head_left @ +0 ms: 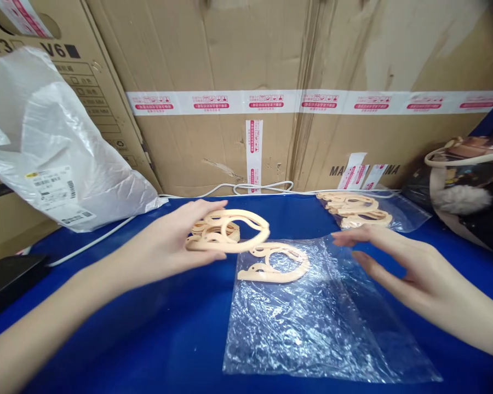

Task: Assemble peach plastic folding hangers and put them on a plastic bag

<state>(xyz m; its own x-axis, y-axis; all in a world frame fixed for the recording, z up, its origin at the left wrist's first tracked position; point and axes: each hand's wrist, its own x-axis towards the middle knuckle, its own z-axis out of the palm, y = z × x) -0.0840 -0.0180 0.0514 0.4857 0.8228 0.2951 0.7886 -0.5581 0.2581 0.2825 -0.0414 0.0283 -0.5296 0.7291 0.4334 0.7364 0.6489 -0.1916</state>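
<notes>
My left hand [178, 241] grips a beige plastic folding hanger [252, 244] by its left end, thumb on the near side and fingers on the far side. Partly hidden behind that hanger is a pile of similar hangers [233, 231] on the blue table. Just to the right, another folded hanger [291, 274] lies at the upper left part of a clear plastic bag [287, 328], flat on the table. Above the bag's right side hovers my right hand [406, 268], fingers apart and holding nothing.
More beige hangers [359, 205] in a clear bag lie at the back right. A white plastic parcel bag [61, 148] leans at the left. A white cable [213, 190] runs along the cardboard boxes [213, 148]. A dark bag with a fluffy pompom [464, 198] sits far right.
</notes>
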